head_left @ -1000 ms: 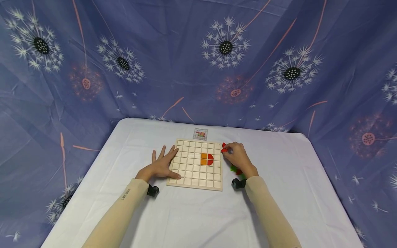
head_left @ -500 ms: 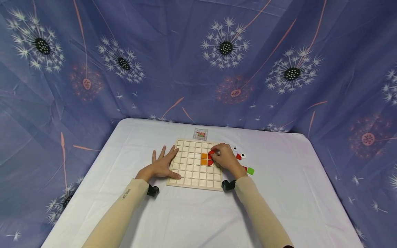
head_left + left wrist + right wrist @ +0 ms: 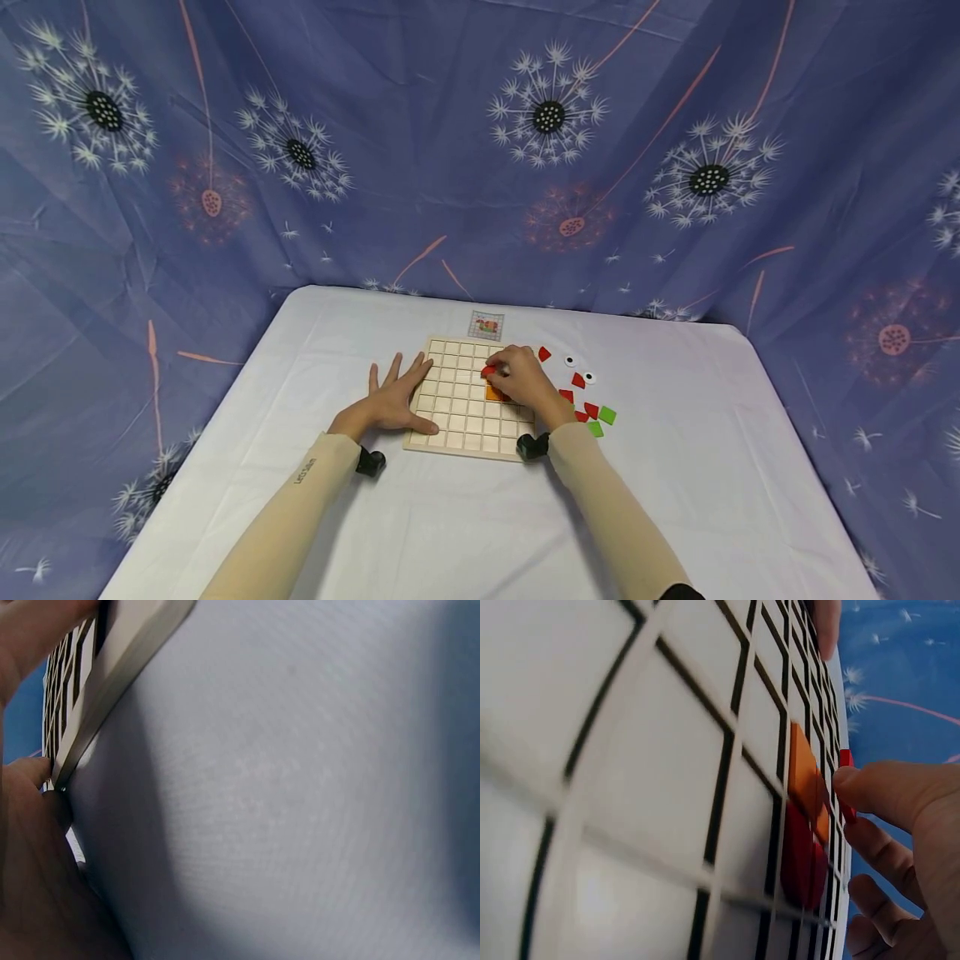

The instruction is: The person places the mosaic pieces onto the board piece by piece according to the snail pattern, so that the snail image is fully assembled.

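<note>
A wooden grid board [image 3: 457, 419] lies on the white table. My left hand [image 3: 390, 402] spreads its fingers over the board's left edge, with thumb and fingertips resting on it. My right hand [image 3: 525, 382] is over the board and pinches a red quarter-circle tile [image 3: 488, 372] between thumb and finger. In the right wrist view that red tile [image 3: 846, 759] is seen edge-on, just above the grid. Orange square tiles [image 3: 804, 769] and red rounded tiles [image 3: 799, 855] sit side by side in the board's cells. From the head, my right hand hides most of these.
Right of the board lie loose tiles: a red quarter-circle [image 3: 544, 354], more red ones, and green squares [image 3: 607, 415]. Two white eye discs [image 3: 570, 361] lie among them. A small picture card [image 3: 487, 325] is behind the board. A patterned cloth [image 3: 420, 167] hangs behind the table.
My right hand has moved left from the board's right edge to over the orange tiles, carrying the red tile. Loose tiles at the right have come into view. My left hand has stayed put.
</note>
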`<move>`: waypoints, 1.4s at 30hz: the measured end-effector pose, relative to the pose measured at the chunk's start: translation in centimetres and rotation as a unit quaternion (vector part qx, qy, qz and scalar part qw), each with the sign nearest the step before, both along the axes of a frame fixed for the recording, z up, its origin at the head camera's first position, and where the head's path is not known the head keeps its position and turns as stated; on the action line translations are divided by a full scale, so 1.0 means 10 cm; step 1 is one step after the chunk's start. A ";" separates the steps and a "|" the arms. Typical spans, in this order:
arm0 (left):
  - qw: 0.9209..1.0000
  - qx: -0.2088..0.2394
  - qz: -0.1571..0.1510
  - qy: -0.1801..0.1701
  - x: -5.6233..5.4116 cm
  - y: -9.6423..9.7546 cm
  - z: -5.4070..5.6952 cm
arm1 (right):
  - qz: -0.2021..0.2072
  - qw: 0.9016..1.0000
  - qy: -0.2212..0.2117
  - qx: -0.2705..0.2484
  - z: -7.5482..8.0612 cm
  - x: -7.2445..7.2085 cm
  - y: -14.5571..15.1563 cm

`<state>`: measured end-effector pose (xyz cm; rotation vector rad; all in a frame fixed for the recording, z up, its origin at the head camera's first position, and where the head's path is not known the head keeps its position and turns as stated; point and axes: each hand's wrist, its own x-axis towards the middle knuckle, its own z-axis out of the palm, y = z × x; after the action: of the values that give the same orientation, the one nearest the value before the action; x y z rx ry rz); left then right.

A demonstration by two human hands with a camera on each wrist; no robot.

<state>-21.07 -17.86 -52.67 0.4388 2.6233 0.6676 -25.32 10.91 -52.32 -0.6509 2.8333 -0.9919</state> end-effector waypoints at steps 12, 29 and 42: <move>1.000 0.005 0.000 0.005 0.00 0.00 -0.02 | 0.006 0.999 -0.014 0.040 0.02 -0.01 -0.19; 1.000 0.010 0.001 0.007 0.02 0.01 0.01 | 0.010 0.999 -0.038 0.036 0.02 0.02 -0.19; 1.000 0.014 -0.001 0.011 0.03 0.01 0.01 | 0.004 0.998 -0.054 -0.022 -0.06 0.03 -0.15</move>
<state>-20.82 -17.77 -52.54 0.4605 2.6362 0.7035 -25.05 9.39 -52.97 -0.5943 2.7213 -1.0581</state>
